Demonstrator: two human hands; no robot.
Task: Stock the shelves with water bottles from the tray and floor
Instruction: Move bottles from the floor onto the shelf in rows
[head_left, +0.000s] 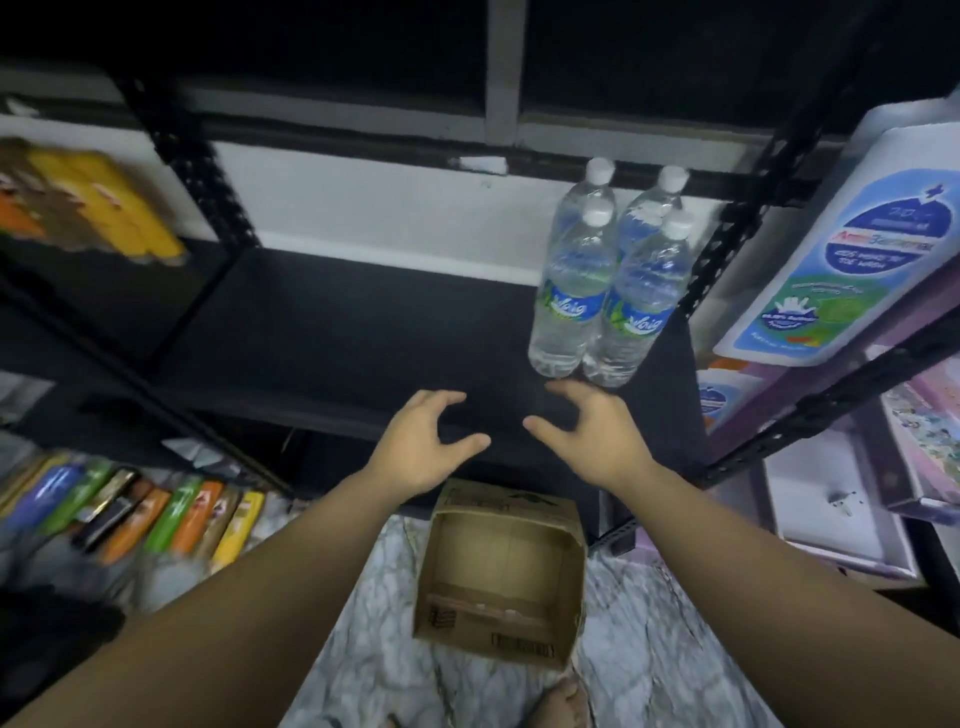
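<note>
black shelf (332, 332); white-capped, blue-labelled bottles (597, 296); brown box (498, 566)

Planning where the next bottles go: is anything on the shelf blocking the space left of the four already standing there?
Nothing visible does. The black shelf is bare left of the four water bottles. Left hand and right hand hover empty at its front edge.

Both forearms are bare from the bottom edge of the view up to the wrists, with no sleeve, watch, bracelet or glove on them. The left hand (423, 434) and the right hand (589, 431) carry no rings that show. Fingernails are short and unpainted where visible. A bare foot (558, 704), without sock or shoe, shows on the floor.
</note>
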